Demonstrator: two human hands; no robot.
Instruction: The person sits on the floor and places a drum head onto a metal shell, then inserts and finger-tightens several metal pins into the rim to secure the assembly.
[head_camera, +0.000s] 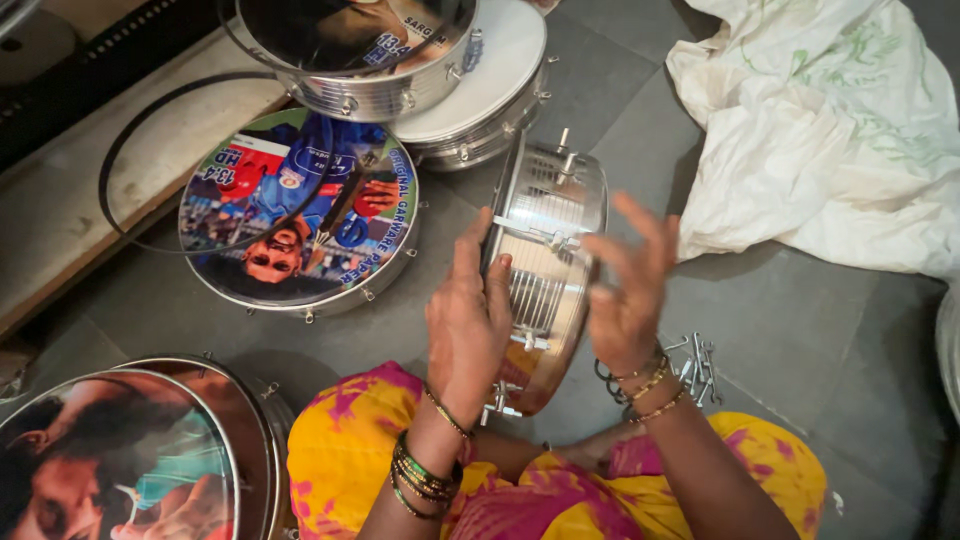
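Observation:
A shiny metal frame drum (545, 265) stands on its edge on the floor in front of me, its steel shell and tuning hooks facing up. My left hand (468, 320) lies flat against its left face, fingers pointing up. My right hand (628, 290) hovers at the drum's right rim with fingers spread and blurred, holding nothing that I can see. Both wrists carry bangles. My knees, in yellow and pink cloth (345, 440), frame the drum's lower edge.
A drum with a printed picture skin (300, 215) lies flat at left. Two more drums (470, 90) are stacked behind, and two (130, 460) sit at bottom left. A loose black hoop (115, 160) lies on a wooden board. Metal hooks (700, 365) are piled right; white cloth (830, 130) beyond.

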